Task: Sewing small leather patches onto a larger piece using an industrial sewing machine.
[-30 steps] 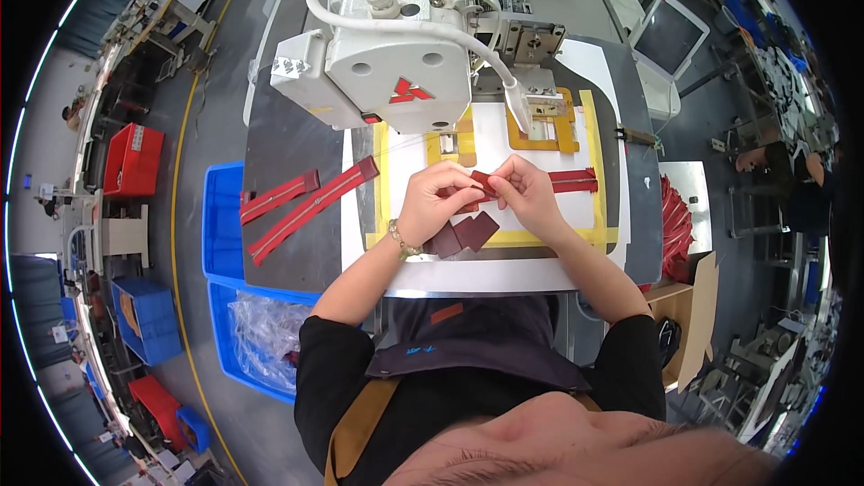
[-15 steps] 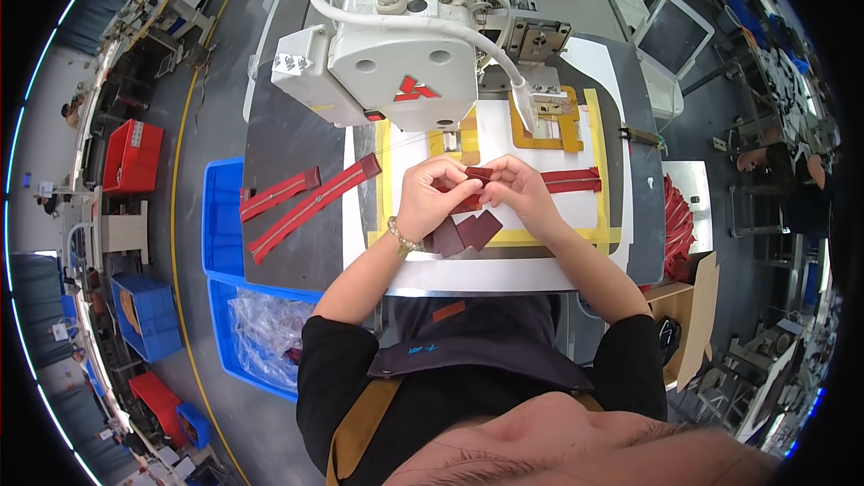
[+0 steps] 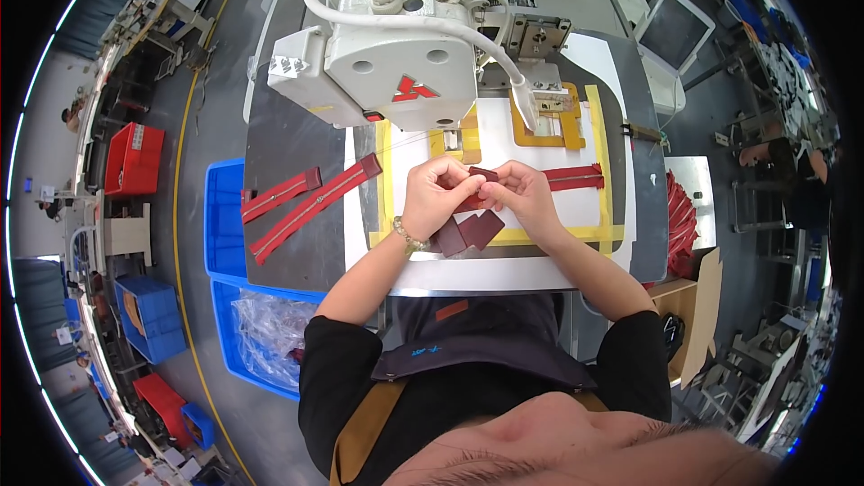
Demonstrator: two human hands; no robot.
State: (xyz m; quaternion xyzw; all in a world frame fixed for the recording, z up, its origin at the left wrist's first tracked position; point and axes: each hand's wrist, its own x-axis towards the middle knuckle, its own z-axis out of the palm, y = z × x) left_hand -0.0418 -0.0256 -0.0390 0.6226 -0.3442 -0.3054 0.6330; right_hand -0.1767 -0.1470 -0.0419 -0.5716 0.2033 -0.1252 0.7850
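My left hand (image 3: 436, 198) and my right hand (image 3: 522, 198) meet at the centre, fingers closed on a small maroon patch (image 3: 482, 175). Under them a red zipper (image 3: 576, 176) runs rightward over a white board (image 3: 576, 211) edged with yellow tape. More maroon patches (image 3: 472, 231) lie just below my fingers. Two red zippers with maroon ends (image 3: 313, 204) rest on the dark tabletop to the left. Above my hands stands a white sewing machine (image 3: 387, 72), with yellow clamp frames (image 3: 570, 130) beside it. Whether the patch is attached to the zipper is hidden by my fingers.
Blue bins (image 3: 225, 256) stand left of the table, one holding clear plastic. At right are a red zipper bundle (image 3: 682, 216), a cardboard box (image 3: 697, 315) and a screen (image 3: 675, 27). Other people (image 3: 774, 162) are partly visible at both sides.
My fingers have shifted slightly on the maroon patch, the left thumb coming in closer to the right one. The rest of the layout on the table looks the same.
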